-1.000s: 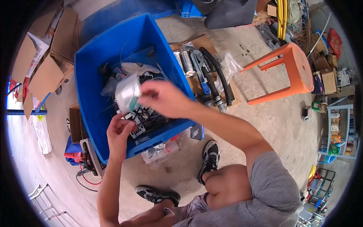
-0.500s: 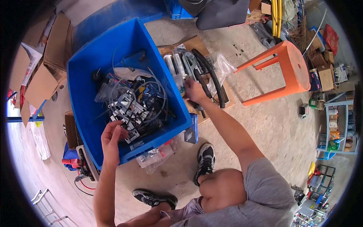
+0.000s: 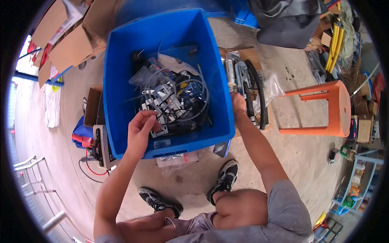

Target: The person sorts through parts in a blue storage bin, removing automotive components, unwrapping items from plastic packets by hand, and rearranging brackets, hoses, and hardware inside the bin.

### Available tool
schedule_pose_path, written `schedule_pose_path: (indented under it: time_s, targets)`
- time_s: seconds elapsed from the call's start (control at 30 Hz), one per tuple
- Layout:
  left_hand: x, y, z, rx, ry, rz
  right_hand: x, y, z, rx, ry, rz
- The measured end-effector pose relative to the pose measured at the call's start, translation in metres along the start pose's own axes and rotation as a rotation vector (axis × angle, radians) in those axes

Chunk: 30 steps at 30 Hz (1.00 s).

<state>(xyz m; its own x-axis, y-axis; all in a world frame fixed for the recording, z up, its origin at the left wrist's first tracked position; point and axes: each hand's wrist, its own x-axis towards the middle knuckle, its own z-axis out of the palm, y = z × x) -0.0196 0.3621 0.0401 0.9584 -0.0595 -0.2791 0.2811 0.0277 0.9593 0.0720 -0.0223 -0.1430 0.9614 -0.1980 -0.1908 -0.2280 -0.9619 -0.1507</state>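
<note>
My left hand point(image 3: 142, 131) hovers over the near-left part of a deep blue bin point(image 3: 170, 142), its fingers curled and thumb close to the forefinger. Whatever they may pinch is too small to make out. Below it lie white metal brackets point(image 3: 164, 97) amid a loop of clear tubing point(image 3: 207, 95), cables and plastic bags. My right hand point(image 3: 239, 104) is down just outside the bin's right rim, by silvery cartridge tubes point(image 3: 230, 72) and a black hose point(image 3: 259, 87) in a cardboard box. Its fingertips are hidden.
An orange stool point(image 3: 338, 109) lies on its side to the right. Open cardboard boxes point(image 3: 71, 48) are at the upper left, and a machine with a red clamp point(image 3: 83, 140) stands left of the bin. Black sheeting point(image 3: 287, 24) hangs at the top.
The view has shifted, so the bin appears further right and higher. My right hand has drawn closer to the bin's rim; my left remains over the bin with fingers curled.
</note>
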Motion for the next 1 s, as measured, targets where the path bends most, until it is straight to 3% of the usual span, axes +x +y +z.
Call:
schedule_pose_path:
  time_s: [0.1,0.17,0.23,0.3,0.37,0.4,0.47,0.5,0.57,0.63,0.7,0.77,0.8,0.83,0.9,0.97,1.0]
  targets:
    - [-0.001,-0.002,-0.007,-0.083,0.132,0.052,-0.011,-0.013,-0.044,0.117,0.109,0.025]
    - [-0.005,0.004,-0.019,-0.048,0.189,0.064,0.002,-0.007,-0.075,-0.060,0.065,-0.128]
    - [-0.009,0.014,-0.032,0.120,0.359,0.304,-0.022,-0.044,-0.147,0.255,0.289,-0.221]
    - [-0.011,0.022,-0.055,0.299,0.436,0.393,-0.036,-0.067,-0.177,0.674,0.342,-0.252]
    - [-0.017,0.029,-0.068,0.601,0.446,0.370,-0.056,-0.094,-0.196,0.715,0.228,-0.240]
    - [-0.019,0.032,-0.070,0.608,0.456,0.374,-0.061,-0.099,-0.189,0.544,0.379,-0.379]
    - [-0.019,0.036,-0.070,0.873,0.063,0.067,-0.073,-0.116,-0.183,0.253,0.645,-0.584]
    - [-0.017,0.035,-0.069,0.881,0.064,0.070,-0.076,-0.129,-0.181,0.260,0.649,-0.581]
    - [-0.007,0.017,-0.059,1.228,-0.210,0.063,-0.083,-0.156,-0.179,0.418,0.484,-0.805]
    - [0.031,-0.007,-0.049,1.240,-0.313,-0.117,-0.076,-0.191,-0.163,0.446,0.049,-0.820]
    - [0.078,-0.050,-0.046,1.325,-0.298,-0.254,-0.054,-0.228,-0.124,0.320,-0.198,-0.833]
    - [0.110,-0.083,-0.049,1.327,-0.249,-0.372,-0.044,-0.260,-0.106,0.187,-0.450,-0.665]
    - [0.124,-0.110,-0.053,1.339,-0.240,-0.365,-0.040,-0.268,-0.100,0.194,-0.438,-0.670]
    - [0.135,-0.142,-0.058,1.324,-0.020,-0.423,-0.037,-0.273,-0.093,0.151,-0.453,-0.649]
    - [0.140,-0.156,-0.068,1.303,0.192,-0.486,-0.037,-0.275,-0.074,0.115,-0.480,-0.623]
    - [0.144,-0.144,-0.075,1.179,-0.044,-0.575,-0.036,-0.264,-0.056,0.118,-0.466,-0.677]
    - [0.139,-0.137,-0.074,1.171,-0.038,-0.579,-0.030,-0.263,-0.050,0.070,-0.542,-0.623]
